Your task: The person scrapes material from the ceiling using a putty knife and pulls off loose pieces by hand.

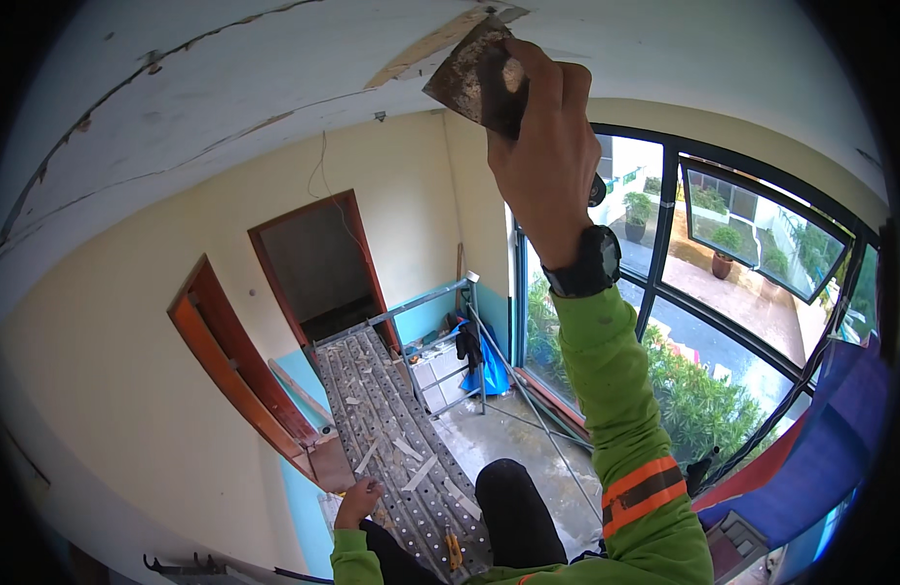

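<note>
1. Reference: clock positions are read on the view, 12 at the top, from the centre unless another origin is named.
2. Right hand (547,146), 1 o'clock: fingers are clamped on the scraper (466,80). The index finger extends along the blade face.
3. Scraper position: the wide, stained blade projects from the fingers toward 10 o'clock. A dark rounded end shows past the hand at 4 o'clock.
4. Ceiling (664,58), 12 o'clock: the blade's upper part overlaps a tan strip (421,51) in view. Contact cannot be confirmed.
5. Left hand (358,502), 7 o'clock: fingers are curled, well apart from the scraper. Whether they grip anything cannot be told.
6. Perforated platform (391,414), between 6 and 7 o'clock: it carries pale strips (421,475) and a yellow tool (455,551). The tool lies at 4 o'clock from the left hand.
7. Blue bag-like item (493,366), 5 o'clock: contents cannot be seen. Dark cloth (468,346) hangs just beside it.
8. Brown pot (722,266), 3 o'clock, beyond the window frame (666,200): holds a green plant (726,239).
9. Dark pot (635,232), 2 o'clock, also outside: holds a leafy plant (637,206).
</note>
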Action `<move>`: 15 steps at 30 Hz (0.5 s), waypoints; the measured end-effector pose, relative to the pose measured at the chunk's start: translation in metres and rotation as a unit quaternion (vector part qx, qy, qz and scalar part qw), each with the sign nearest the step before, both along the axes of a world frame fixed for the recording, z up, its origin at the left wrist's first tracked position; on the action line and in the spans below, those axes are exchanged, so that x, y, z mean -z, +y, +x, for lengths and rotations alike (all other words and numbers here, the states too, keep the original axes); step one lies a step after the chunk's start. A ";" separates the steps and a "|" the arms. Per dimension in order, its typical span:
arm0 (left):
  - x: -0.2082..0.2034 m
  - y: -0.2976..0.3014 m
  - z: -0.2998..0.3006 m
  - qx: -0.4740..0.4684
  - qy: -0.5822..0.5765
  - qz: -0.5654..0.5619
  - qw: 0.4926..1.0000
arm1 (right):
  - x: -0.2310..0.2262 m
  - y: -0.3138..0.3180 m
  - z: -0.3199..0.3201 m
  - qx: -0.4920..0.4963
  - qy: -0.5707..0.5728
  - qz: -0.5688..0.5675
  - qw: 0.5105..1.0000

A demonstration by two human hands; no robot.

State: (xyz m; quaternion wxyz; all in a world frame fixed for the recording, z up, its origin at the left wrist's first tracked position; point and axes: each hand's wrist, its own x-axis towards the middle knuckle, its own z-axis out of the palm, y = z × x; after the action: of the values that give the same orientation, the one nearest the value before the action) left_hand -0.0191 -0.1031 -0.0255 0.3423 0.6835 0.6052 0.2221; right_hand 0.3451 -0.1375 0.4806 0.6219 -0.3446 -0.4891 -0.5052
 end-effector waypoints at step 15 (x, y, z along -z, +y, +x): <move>0.005 0.001 -0.001 -0.004 0.011 0.011 1.000 | -0.011 -0.015 -0.010 -0.817 0.055 -0.275 0.504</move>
State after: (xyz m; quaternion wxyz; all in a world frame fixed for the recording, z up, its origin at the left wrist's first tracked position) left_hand -0.0206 -0.1021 -0.0300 0.3277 0.6873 0.6088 0.2227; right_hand 0.3352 -0.1529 0.4911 0.6586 0.0267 -0.6326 0.4067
